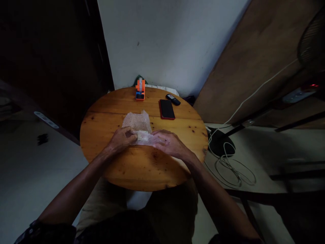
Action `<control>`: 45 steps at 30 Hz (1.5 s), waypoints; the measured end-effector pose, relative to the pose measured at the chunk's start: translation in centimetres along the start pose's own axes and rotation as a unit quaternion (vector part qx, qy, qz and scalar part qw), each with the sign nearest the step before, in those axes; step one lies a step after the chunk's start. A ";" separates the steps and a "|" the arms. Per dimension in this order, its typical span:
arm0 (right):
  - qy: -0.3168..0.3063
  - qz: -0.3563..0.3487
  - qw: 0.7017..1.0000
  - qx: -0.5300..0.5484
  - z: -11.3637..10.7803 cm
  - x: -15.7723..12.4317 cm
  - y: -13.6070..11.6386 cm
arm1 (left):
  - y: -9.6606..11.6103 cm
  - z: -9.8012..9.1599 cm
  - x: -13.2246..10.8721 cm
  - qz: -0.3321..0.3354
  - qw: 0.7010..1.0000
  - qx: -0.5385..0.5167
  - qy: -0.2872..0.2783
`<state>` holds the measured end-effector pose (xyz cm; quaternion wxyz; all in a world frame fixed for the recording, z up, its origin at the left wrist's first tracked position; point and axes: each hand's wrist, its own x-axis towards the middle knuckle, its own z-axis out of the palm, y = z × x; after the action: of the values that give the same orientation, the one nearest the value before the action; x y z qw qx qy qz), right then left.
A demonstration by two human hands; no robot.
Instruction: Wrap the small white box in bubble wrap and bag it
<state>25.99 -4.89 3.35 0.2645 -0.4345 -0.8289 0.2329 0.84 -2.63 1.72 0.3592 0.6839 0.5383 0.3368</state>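
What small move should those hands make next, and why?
Perhaps roll the wrapped bundle forward one turn: the left hand and right hand hold its two ends, and a loose stretch of bubble wrap lies beyond it on the wooden table.

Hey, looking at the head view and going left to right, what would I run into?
Left hand, orange tape dispenser, black device with a red edge, coil of white cable, strip with a red light.
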 end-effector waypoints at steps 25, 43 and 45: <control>-0.089 0.147 0.981 -0.094 -1.0 1.0 -2.5 | 0.0 0.3 0.6 -0.017 0.986 -0.160 -0.041; 0.000 0.180 0.984 -0.012 1.8 -0.2 0.7 | 0.0 0.6 0.4 0.022 0.991 -0.122 -0.045; 0.004 0.183 0.983 -0.013 1.8 -0.3 0.7 | -0.2 0.7 0.5 0.024 0.990 -0.132 -0.051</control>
<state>25.43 -5.11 1.54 0.2152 -0.5833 -0.7372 0.2646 1.48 -2.19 1.25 0.4652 0.6593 0.4535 0.3784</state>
